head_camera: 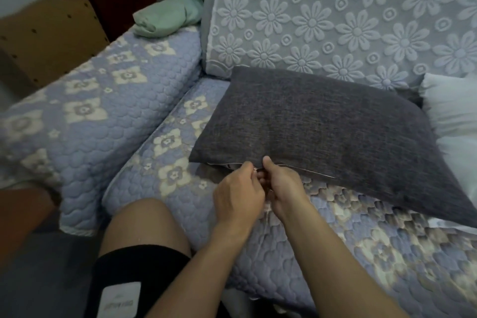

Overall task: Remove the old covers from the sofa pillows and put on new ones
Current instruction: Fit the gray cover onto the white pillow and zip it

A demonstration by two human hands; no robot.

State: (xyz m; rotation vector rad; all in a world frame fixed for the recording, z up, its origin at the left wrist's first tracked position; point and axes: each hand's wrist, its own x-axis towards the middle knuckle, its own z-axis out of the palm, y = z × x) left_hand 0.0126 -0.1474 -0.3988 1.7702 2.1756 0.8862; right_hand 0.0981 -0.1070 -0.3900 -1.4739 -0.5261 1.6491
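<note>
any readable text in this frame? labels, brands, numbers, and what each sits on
White patch on the black shorts, lower left: carries a line of grey print, too blurred to read.
Dark grey pillow, quilted sofa cover, floral backrest throw, green cloth, cardboard box: no text, label or number visible on any of them.

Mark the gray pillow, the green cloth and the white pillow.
gray pillow (322, 126), head view, middle of its top face.
green cloth (169, 18), head view, middle of the bundle on the armrest.
white pillow (454, 106), head view, its visible left part.
</note>
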